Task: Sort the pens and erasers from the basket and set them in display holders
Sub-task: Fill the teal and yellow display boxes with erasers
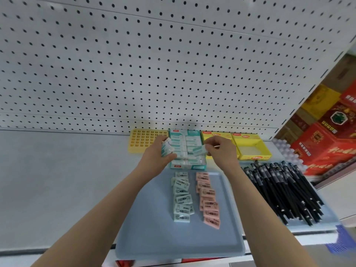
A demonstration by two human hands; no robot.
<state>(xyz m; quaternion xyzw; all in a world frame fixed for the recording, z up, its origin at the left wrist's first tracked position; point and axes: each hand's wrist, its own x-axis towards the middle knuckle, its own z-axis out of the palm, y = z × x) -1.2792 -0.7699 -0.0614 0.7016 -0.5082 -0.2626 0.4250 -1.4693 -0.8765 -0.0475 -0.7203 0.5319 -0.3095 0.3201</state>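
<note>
- Head view, erasers: small sleeved blocks, light and stiff by the look of them, sleeves probably slick; best pinched across the short sides, one at a time, to slot flat into rows.
- Left hand [160, 151] closed round a small stack of teal erasers [166, 148], held over the left edge of the teal box [187, 166].
- Right hand [219, 149] pinching one teal eraser [199, 149] by its end, fingers curled, just above the box's right column.
- Teal box already mostly filled with rows; little slack left, so the last pieces likely need pressing in square.
- Nearer than the box, on the blue tray [154, 228]: a loose column of mint erasers [182, 199] and, right of it, a column of pink erasers [209, 201], overlapping and tilted.
- Pens [285, 191]: black, slim, rigid, prone to roll; heaped right of the tray, best gathered in a bundle mid-barrel.
- Left of the box, a yellow grid holder [142, 140], sockets seemingly empty, likely for pens.
- Right of the box, two yellow boxes [252, 149]; the farther right one open and empty, the nearer partly hidden by the right hand.
- Surface: pale grey shelf [57, 180], smooth and flat, bare well to the left of the box.
- Room: white pegboard [154, 64] straight behind the box; red cartons [327, 141] far right beyond the shelf's upright; cannot tell where the basket is.
</note>
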